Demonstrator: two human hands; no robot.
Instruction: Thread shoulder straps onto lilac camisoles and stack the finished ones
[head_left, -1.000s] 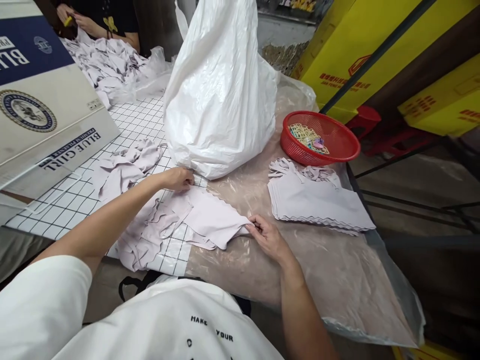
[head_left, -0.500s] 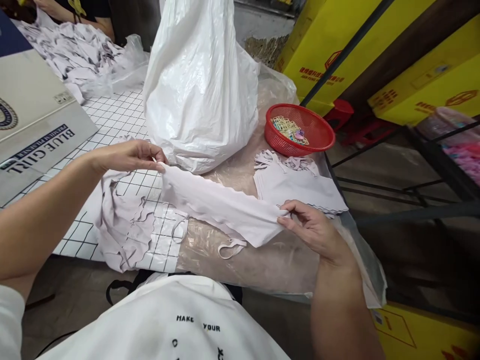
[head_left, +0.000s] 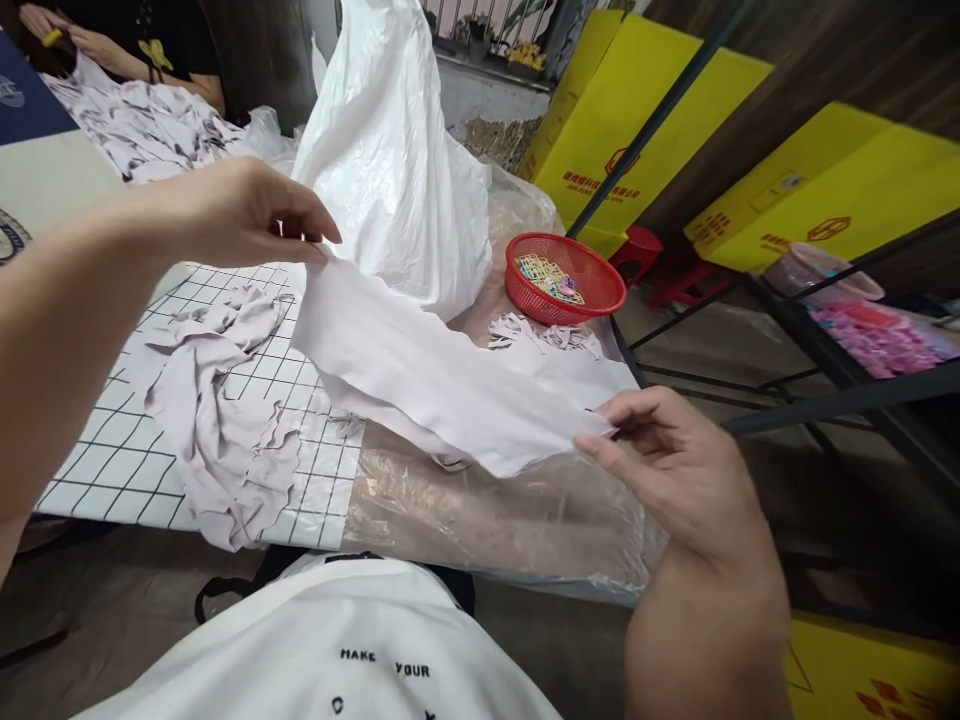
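A pale lilac bra top (head_left: 442,385) with wavy edges is stretched slantwise between my two hands above the table. My left hand (head_left: 259,215) pinches its upper left corner between thumb and fingers. The lower right end is gripped by my right hand (head_left: 667,455), thumb against fingers. Beneath the stretched cloth, part of a strap loop barely shows. Loose crumpled garments (head_left: 225,430) of the same cloth lie on the left of the table. Behind my right hand is a flat stack of similar garments (head_left: 600,372), partly covered, its straps bunched at the far side.
A large white plastic bag (head_left: 397,190) stands at the back of the table. Beside it is a red basket (head_left: 517,290) holding small pieces. A carton (head_left: 56,180) borders the left. Another person's hand (head_left: 105,52) is at the far left; dark metal rails (head_left: 862,400) run along the right.
Both hands have lifted the bra top towards me, my left hand rising most. More of its surface now faces me. The view has also shifted, showing more of the window.
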